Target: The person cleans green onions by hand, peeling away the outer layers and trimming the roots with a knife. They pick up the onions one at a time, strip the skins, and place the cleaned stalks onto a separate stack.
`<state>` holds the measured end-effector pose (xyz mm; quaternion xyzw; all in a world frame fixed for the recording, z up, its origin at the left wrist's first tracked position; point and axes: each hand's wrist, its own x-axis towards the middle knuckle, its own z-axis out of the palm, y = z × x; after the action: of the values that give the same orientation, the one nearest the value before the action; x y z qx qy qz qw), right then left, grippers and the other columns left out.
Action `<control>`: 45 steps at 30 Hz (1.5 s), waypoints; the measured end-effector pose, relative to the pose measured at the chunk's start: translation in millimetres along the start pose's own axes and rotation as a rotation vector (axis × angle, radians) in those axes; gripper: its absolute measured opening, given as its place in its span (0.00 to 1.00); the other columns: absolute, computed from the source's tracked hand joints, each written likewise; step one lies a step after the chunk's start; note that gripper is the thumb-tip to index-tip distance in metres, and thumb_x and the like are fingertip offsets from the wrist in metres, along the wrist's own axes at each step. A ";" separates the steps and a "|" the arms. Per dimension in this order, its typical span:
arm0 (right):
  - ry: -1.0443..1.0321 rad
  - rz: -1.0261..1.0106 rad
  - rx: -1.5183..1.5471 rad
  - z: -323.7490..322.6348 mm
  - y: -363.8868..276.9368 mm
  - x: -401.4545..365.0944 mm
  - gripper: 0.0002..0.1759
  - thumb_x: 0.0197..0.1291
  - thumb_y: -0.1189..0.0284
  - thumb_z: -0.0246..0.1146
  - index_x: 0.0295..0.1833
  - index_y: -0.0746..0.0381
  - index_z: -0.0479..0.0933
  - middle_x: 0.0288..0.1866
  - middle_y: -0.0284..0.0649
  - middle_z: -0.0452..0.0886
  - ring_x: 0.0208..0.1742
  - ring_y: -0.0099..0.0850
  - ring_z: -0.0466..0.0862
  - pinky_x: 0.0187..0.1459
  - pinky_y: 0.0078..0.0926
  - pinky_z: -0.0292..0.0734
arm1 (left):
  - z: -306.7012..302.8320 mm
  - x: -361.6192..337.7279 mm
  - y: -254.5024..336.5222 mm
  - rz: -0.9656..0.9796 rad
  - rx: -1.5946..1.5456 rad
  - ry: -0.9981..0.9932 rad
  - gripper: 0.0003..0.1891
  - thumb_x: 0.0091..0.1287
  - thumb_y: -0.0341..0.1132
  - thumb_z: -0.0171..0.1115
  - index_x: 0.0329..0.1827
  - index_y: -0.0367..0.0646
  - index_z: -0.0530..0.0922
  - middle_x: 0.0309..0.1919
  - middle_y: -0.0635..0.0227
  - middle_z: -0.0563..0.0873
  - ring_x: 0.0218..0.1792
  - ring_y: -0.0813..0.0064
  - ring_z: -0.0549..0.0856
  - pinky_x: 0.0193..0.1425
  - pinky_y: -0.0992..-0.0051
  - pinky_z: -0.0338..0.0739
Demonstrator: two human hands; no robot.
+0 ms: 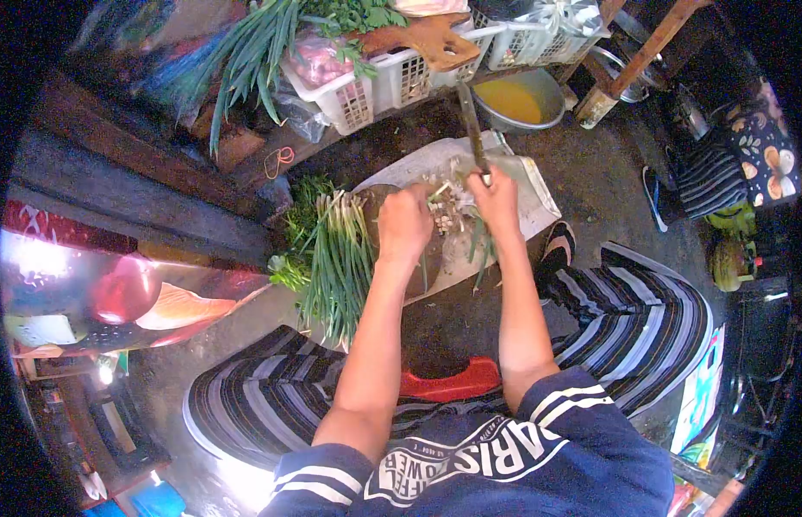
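Observation:
My right hand (494,200) is closed around the handle of a knife (471,125), whose blade points away from me. Close beside it, my left hand (405,222) is a fist around a green onion (437,193); the pale root end sticks out toward the right hand. Below both hands lies a whitish sack (539,185) strewn with onion trimmings (448,220). Some loose green leaves (483,246) hang near my right wrist. A thick bundle of green onions (340,258) lies left of my left hand, beside leafy herbs (289,269).
White plastic baskets (353,108) stand ahead, with a wooden cutting board (431,41) on top and more long green onions (254,60) at their left. A metal basin (547,110) of yellow liquid sits ahead right. My striped-trousered knees flank the work; a red seat (452,379) shows beneath me.

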<state>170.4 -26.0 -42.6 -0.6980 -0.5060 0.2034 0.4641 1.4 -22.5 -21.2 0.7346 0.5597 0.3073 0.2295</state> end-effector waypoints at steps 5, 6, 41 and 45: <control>0.012 0.175 0.175 1.8 5.2 -1.3 0.17 0.55 0.59 0.65 0.32 0.65 0.81 0.23 0.38 0.82 0.22 0.25 0.78 0.27 0.28 0.71 | 0.9 4.9 -11.4 -0.089 -0.141 -0.075 0.02 0.50 0.24 0.60 0.26 0.39 0.77 0.20 0.55 0.81 0.24 0.60 0.82 0.31 0.65 0.75; -0.037 0.176 0.198 6.5 2.1 -5.8 0.17 0.55 0.59 0.66 0.32 0.65 0.81 0.23 0.35 0.81 0.22 0.25 0.78 0.27 0.27 0.72 | 1.5 4.1 -11.7 -0.089 -0.144 -0.046 0.04 0.48 0.24 0.62 0.25 0.38 0.76 0.18 0.59 0.79 0.21 0.68 0.81 0.29 0.70 0.74; 0.018 -0.045 -0.109 -8.8 -29.6 -5.5 0.12 0.56 0.68 0.64 0.37 0.67 0.75 0.33 0.50 0.80 0.35 0.48 0.81 0.37 0.37 0.74 | -4.3 9.9 -23.9 -0.251 -0.492 -0.310 0.04 0.57 0.28 0.60 0.25 0.38 0.78 0.19 0.70 0.81 0.22 0.82 0.76 0.28 0.79 0.69; -0.075 -0.122 0.227 3.8 -23.3 -11.3 0.14 0.53 0.66 0.67 0.41 0.65 0.79 0.35 0.44 0.81 0.39 0.39 0.83 0.40 0.28 0.75 | -14.0 9.7 -15.4 -0.315 -0.572 -0.361 0.04 0.59 0.27 0.59 0.26 0.38 0.78 0.20 0.69 0.82 0.22 0.81 0.78 0.28 0.79 0.70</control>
<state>150.9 -33.1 -26.7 -0.6009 -0.5382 0.2570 0.5322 -17.1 -9.1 -19.8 0.5883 0.5078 0.2777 0.5647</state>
